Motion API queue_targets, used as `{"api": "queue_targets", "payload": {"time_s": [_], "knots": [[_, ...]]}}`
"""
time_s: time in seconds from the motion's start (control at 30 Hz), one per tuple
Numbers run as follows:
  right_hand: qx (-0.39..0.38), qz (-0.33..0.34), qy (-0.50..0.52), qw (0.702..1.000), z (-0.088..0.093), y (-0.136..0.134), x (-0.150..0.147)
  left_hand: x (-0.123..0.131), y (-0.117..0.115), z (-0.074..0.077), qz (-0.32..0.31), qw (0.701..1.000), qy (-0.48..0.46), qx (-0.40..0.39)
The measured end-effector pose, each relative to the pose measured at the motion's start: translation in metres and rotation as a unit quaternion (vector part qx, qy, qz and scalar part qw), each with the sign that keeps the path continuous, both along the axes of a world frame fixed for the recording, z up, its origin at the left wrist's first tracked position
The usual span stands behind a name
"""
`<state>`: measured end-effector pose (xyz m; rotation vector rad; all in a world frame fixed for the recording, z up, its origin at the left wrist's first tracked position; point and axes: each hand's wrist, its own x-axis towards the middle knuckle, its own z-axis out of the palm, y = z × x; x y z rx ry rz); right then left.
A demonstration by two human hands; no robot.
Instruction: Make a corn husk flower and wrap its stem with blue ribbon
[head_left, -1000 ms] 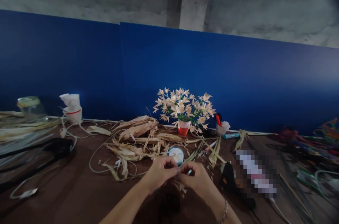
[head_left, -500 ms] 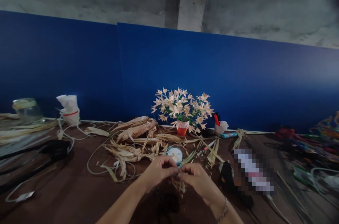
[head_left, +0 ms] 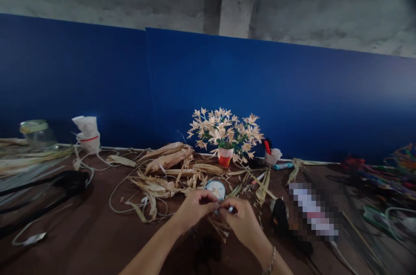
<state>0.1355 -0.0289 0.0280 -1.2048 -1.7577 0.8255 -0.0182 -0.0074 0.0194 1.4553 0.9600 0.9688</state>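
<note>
My left hand (head_left: 195, 209) and my right hand (head_left: 242, 221) meet low in the middle of the view, above the brown table (head_left: 84, 236). Both have their fingers pinched together on a small pale piece between them, too small to name; thin dried strips hang below it. Just behind the fingertips lies a small round tin (head_left: 216, 188) with a pale top. Dried husk leaves (head_left: 169, 166) are heaped beyond the left hand. A red cup of pale handmade flowers (head_left: 225, 136) stands at the back.
A black glue gun (head_left: 280, 217) lies right of my right hand, beside a blurred-out patch. A glass jar (head_left: 36, 132) and a white cup (head_left: 88, 139) stand at the far left, with white cord and a black cable. Coloured clutter fills the right edge. A blue board backs the table.
My hands stay pinched together on the small piece; the right hand has shifted slightly and its fingers have turned. The view wobbled a little.
</note>
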Motion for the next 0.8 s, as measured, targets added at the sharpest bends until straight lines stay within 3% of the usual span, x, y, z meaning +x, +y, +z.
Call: {"api": "queue_targets", "payload": {"time_s": [0.2, 0.27, 0.37, 0.47, 0.7, 0.8], "knots": [[-0.152, 0.070, 0.083, 0.982, -0.0049, 0.0025, 0.0036, -0.0014, -0.0055, 0.0075, -0.028, 1.000, -0.006, -0.009], [-0.124, 0.044, 0.056, 0.990, -0.0048, 0.0020, 0.0024, -0.0015, -0.0054, 0.0067, -0.022, 0.999, 0.024, 0.008], [-0.014, -0.026, -0.009, 1.000, -0.0031, 0.0004, -0.0002, -0.0013, -0.0028, 0.0031, 0.002, 0.997, 0.061, 0.041], [0.012, -0.027, -0.019, 0.999, -0.0024, -0.0001, -0.0009, -0.0017, -0.0003, 0.0006, 0.006, 0.996, 0.068, 0.054], [-0.180, 0.094, 0.098, 0.974, -0.0040, 0.0026, 0.0039, -0.0050, -0.0039, 0.0063, -0.044, 0.998, 0.040, 0.020], [-0.201, 0.107, 0.119, 0.966, -0.0037, 0.0030, 0.0038, -0.0053, -0.0053, 0.0071, -0.039, 0.997, 0.055, 0.031]]}}
